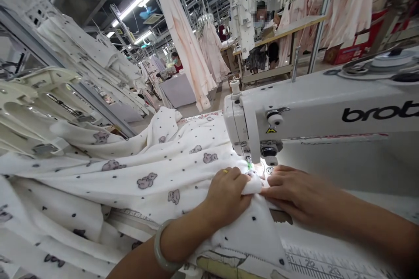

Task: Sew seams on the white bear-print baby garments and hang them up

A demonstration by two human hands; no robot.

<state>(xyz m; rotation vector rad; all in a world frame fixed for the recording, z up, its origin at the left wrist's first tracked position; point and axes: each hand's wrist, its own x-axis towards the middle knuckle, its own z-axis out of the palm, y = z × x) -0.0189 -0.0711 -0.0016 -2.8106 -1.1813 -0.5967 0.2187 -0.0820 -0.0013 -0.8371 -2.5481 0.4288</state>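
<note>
White fabric [183, 174] printed with grey bears and dark dots spreads over the machine table and off to the left. My left hand [229, 194] is closed on a folded edge of it, just in front of the needle area. Close by on the right, my right hand [294, 189] pinches the same fold with thumb and fingers. Above both hands stands the head of a white sewing machine [238, 122], its lamp lighting the cloth. The needle and presser foot are partly hidden behind the fingers and fabric.
A printed ruler strip [314, 263] runs along the table's front edge. Cream plastic hangers [36, 91] hang at the left beside a metal rail [94, 104]. Pink garments [183, 39] hang beyond the machine. Farther back, a person [262, 22] sits at another table.
</note>
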